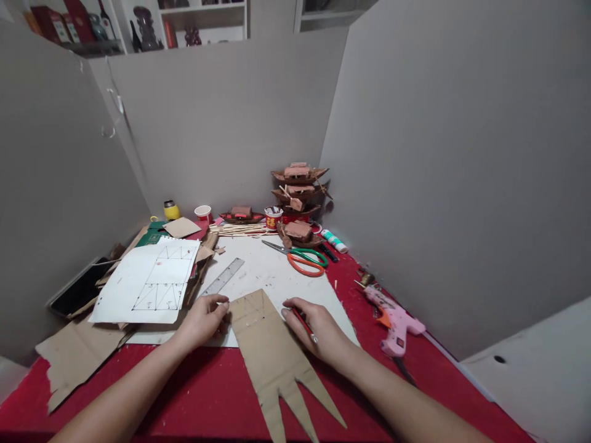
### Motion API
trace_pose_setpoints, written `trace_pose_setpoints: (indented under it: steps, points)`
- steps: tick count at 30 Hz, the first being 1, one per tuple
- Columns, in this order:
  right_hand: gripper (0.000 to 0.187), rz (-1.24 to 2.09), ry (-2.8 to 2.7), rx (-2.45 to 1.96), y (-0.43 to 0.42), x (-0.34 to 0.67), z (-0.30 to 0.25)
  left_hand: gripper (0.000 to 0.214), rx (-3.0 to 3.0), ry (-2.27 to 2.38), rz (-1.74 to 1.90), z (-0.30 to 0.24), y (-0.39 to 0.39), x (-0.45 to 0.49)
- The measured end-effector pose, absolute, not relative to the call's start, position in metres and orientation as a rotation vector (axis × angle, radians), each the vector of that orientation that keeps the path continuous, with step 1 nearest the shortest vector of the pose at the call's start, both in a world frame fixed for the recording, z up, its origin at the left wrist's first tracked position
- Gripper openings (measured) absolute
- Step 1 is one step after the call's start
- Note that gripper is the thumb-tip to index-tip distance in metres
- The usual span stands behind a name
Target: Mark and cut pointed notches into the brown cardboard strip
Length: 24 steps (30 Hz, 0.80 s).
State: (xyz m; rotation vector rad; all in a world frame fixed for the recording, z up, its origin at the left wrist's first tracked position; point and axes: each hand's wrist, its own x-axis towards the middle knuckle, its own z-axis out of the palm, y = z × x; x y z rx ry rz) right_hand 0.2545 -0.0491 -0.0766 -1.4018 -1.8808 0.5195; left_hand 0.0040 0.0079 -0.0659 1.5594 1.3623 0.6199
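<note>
A piece of brown cardboard (265, 344) lies in front of me, its near end cut into long pointed strips. Pencil lines and marks show near its far edge. My left hand (205, 320) is at the cardboard's upper left edge, fingers curled and thumb against that edge. In my right hand (316, 326), just off the cardboard's right side, is a red and black pen (305, 326), pointing back toward me. A clear ruler (224, 277) rests on the white sheet (258, 264) beyond my left hand. To the left, a paper with a truss drawing (159, 289) lies on stacked cardboard.
Scissors (307, 261) with green and orange handles lie beyond my right hand. A pink glue gun (392, 323) is at the right on the red tablecloth (194, 387). Model boats (300, 191), thin sticks (242, 229) and cups stand at the back. Grey panels enclose three sides.
</note>
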Motion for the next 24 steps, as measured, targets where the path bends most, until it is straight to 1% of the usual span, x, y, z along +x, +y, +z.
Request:
trace_pose_setpoints:
  steps: [5, 11, 17, 20, 24]
  points:
    - [0.029, 0.619, -1.859, -1.333, -0.05, 0.256, -0.075, 0.04, 1.374, 1.314, 0.726, -0.06, -0.003, 0.017]
    - [0.028, 0.759, -1.807, -1.274, -0.052, 0.255, -0.077, 0.053, 1.336, 1.375, 0.902, -0.059, -0.009, 0.008]
    - [0.027, 0.879, -1.756, -1.225, -0.053, 0.251, -0.082, 0.054, 1.172, 1.279, 0.877, -0.06, -0.017, 0.011]
    - [0.031, 0.921, -1.732, -1.206, -0.054, 0.248, -0.081, 0.049, 1.162, 1.13, 0.827, -0.059, -0.02, 0.022]
    - [0.032, 0.853, -1.697, -1.192, -0.054, 0.248, -0.078, 0.047, 1.159, 0.945, 0.772, -0.053, -0.019, 0.026]
